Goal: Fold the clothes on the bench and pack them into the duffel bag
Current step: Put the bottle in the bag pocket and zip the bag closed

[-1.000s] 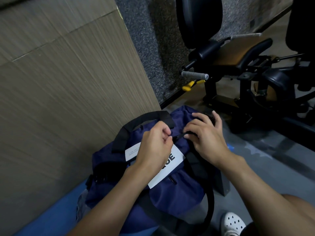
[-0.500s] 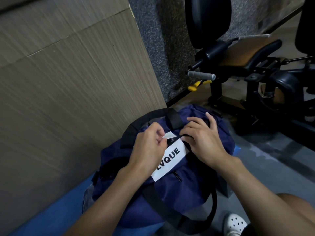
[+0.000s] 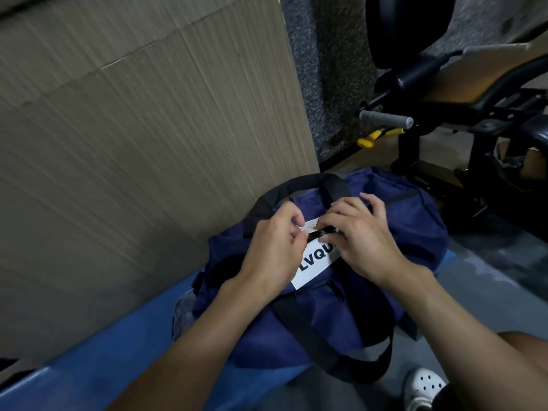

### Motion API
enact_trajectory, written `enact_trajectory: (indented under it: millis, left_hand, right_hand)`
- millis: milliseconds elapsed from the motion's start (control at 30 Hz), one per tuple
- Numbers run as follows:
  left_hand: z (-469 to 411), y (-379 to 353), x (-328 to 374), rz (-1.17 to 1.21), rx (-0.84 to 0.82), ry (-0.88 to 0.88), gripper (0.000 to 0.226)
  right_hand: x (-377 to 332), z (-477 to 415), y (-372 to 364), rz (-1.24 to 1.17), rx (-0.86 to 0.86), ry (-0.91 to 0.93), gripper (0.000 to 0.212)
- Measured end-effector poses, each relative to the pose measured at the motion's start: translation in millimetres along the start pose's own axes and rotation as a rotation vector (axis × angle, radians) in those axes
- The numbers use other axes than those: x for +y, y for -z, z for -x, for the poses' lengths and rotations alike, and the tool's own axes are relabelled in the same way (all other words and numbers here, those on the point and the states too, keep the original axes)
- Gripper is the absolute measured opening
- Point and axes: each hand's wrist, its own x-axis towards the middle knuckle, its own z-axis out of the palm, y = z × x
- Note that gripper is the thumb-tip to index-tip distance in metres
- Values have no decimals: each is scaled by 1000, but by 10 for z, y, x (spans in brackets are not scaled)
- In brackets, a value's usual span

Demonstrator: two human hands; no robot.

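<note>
Zipper (image 3: 318, 232) atop duffel bag (image 3: 400, 232) pinched by curled left hand (image 3: 272, 247) and right hand (image 3: 364, 241).

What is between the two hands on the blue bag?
Head view: a short piece of black zipper, above the white label, runs between the left hand and right hand.

This is a gym. At two o'clock stands a black exercise machine (image 3: 444, 109) with a round padded roller (image 3: 409, 28), a grey foam-grip handle (image 3: 385, 118) and a yellow adjustment pin (image 3: 370, 140). A blue padded bench (image 3: 118, 360) runs from seven o'clock along a wood-grain wall panel (image 3: 133, 129). At one o'clock, speckled grey carpeting (image 3: 326, 84) covers the wall.
</note>
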Motion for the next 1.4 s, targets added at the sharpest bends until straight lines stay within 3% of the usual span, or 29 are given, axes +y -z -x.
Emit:
enact_trajectory:
  millis: [267, 400, 633, 733, 933, 1067, 1200, 1400]
  left_hand:
    - [102, 190, -192, -56, 23, 10, 13]
    - [127, 195, -204, 10, 48, 30, 15]
    - [241, 306, -344, -25, 51, 25, 18]
    - [305, 418, -459, -42, 78, 33, 20]
    - [364, 451, -474, 38, 97, 29, 24]
    - [419, 477, -491, 26, 83, 20, 23]
    - [503, 678, -691, -31, 186, 37, 20]
    - [542, 724, -789, 2, 197, 72, 26]
  right_hand:
    - [28, -21, -34, -38, 39, -33, 3]
    - [-166, -42, -71, 70, -31, 63, 21]
    - [-156, -35, -101, 13, 23, 5, 4]
    - [-143, -43, -77, 26, 21, -30, 5]
    - [-410, -115, -181, -6, -24, 96, 23]
    - [-420, -87, -272, -72, -11, 69, 8]
    - [-338, -94, -260, -78, 18, 31, 6]
    - [-637, -148, -366, -97, -43, 173, 31]
